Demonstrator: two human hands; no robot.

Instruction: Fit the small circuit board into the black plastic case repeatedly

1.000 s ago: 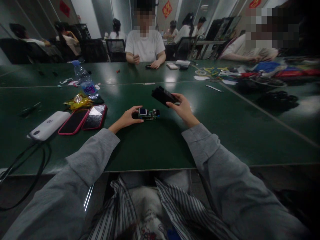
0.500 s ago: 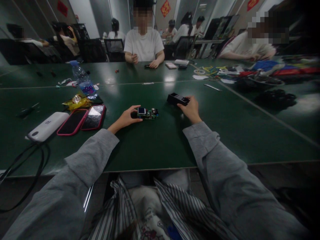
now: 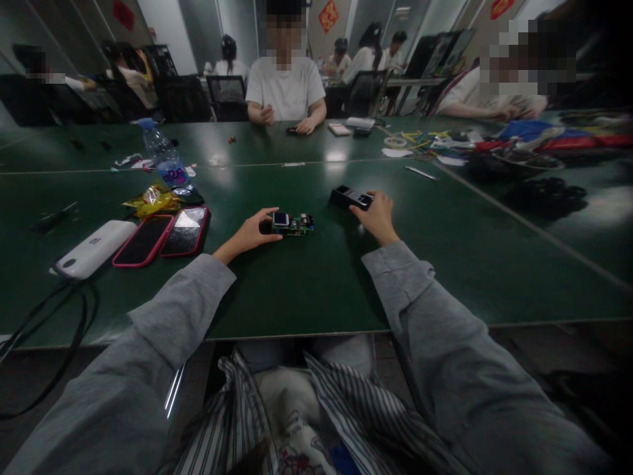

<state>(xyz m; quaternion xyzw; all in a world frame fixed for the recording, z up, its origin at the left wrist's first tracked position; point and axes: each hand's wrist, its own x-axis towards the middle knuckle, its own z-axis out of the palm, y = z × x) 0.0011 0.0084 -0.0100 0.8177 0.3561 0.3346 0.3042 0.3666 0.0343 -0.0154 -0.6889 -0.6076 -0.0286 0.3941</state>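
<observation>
Lying at the left of the green desk (image 3: pixel 297 290) are a white rounded device (image 3: pixel 96 249) and, just beside it, two pink-edged phones (image 3: pixel 143 241), with a yellow packet (image 3: pixel 152 200) and a plastic bottle (image 3: pixel 163 155) beyond them. Next comes the left hand (image 3: pixel 251 231), thumb on the near side and fingers on the far side, closed around the left end of a circuit board (image 3: pixel 299 227). The board sits roughly level in front of the person, either on the desk or barely above it; which, I cannot tell. It should be light, stiff and fragile: a small screen (image 3: pixel 281 220) takes up the end beside the hand, and bare components stand toward the other end. Its long outer edges look like the safest hold, with pressure kept off the screen and the parts on top. To its right, well apart, is a black case (image 3: pixel 345 197), gripped at its right end by the right hand (image 3: pixel 378 214). The walls look rigid, probably plastic, so it should weigh little and bear a firmer squeeze than the board, though a smooth surface might slip a bit; the long sides offer a good hold. Farther right lie a slim metallic strip (image 3: pixel 421 173) and a tangle of cables (image 3: pixel 420 140).
</observation>
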